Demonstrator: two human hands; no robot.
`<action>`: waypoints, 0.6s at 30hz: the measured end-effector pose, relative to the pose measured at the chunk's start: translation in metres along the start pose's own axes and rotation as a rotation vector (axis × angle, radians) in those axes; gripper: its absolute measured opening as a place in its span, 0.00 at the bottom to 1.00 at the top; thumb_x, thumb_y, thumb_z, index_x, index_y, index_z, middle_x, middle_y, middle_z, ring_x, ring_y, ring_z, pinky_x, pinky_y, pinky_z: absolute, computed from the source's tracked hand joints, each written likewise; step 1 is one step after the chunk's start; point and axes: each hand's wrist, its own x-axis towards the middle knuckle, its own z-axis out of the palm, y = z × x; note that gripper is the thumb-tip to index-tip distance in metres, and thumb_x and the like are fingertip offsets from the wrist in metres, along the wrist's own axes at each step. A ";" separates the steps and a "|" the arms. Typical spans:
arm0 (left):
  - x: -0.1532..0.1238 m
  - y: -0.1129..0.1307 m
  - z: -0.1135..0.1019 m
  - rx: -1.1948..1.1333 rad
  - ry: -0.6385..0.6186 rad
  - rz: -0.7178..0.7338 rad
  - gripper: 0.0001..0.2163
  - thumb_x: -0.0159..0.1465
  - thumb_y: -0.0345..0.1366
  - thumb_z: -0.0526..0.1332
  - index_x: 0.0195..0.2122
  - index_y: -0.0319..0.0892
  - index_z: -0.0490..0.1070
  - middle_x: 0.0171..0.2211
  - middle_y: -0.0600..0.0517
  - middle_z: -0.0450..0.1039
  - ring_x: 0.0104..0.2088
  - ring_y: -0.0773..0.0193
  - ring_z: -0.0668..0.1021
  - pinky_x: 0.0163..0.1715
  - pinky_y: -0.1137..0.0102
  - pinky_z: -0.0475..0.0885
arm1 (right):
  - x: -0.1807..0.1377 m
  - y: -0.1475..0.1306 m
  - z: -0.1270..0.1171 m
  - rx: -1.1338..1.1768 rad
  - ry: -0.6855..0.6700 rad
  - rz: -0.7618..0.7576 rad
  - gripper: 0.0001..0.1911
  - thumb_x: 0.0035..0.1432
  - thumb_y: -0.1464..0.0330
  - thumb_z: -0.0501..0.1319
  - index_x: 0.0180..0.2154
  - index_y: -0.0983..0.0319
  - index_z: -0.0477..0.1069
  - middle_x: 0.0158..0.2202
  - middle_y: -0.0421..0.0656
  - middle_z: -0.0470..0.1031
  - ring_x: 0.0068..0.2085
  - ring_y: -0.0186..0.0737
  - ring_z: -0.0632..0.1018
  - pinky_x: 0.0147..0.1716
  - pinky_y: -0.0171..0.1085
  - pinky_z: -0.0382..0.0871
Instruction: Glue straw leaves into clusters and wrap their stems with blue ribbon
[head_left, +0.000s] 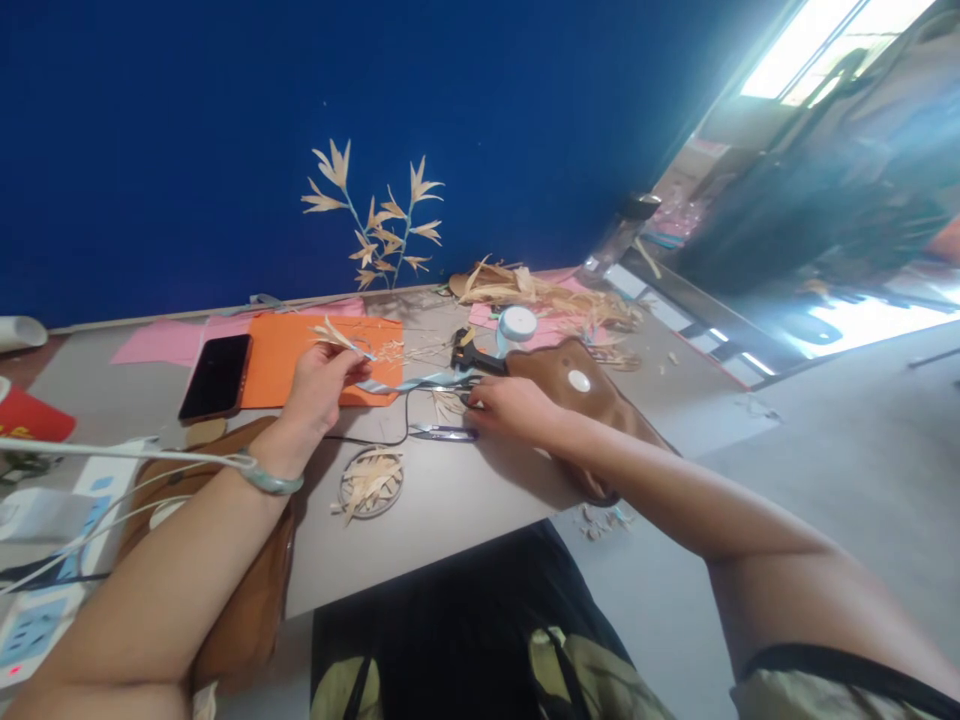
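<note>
My left hand [319,385] is closed in a pinch on a small pale husk flower [328,332], held above an orange sheet [281,345]. A light blue tape strip [409,383] runs from near the left fingers toward the right. At its other end my right hand [514,408] has its fingers closed on the dark handles of a pair of scissors [466,386], partly hidden. Just below lies a pair of thread snips [444,433]. Close to the right hand are a black glue gun [476,355] and a light blue tape roll [517,325].
A round dish of husk pieces [371,483] sits near the front edge. A phone [215,378] lies left, beside cables and power strips [97,490]. Brown cushions [592,400] flank the workspace. Husk flower stems [405,225] and a husk pile [540,290] stand behind.
</note>
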 end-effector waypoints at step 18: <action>0.000 -0.001 0.000 -0.001 -0.006 -0.023 0.09 0.43 0.33 0.65 0.26 0.38 0.70 0.21 0.55 0.72 0.22 0.70 0.75 0.28 0.73 0.73 | -0.007 -0.010 0.009 0.042 -0.085 -0.070 0.09 0.56 0.64 0.59 0.33 0.63 0.73 0.37 0.47 0.76 0.35 0.40 0.75 0.32 0.35 0.63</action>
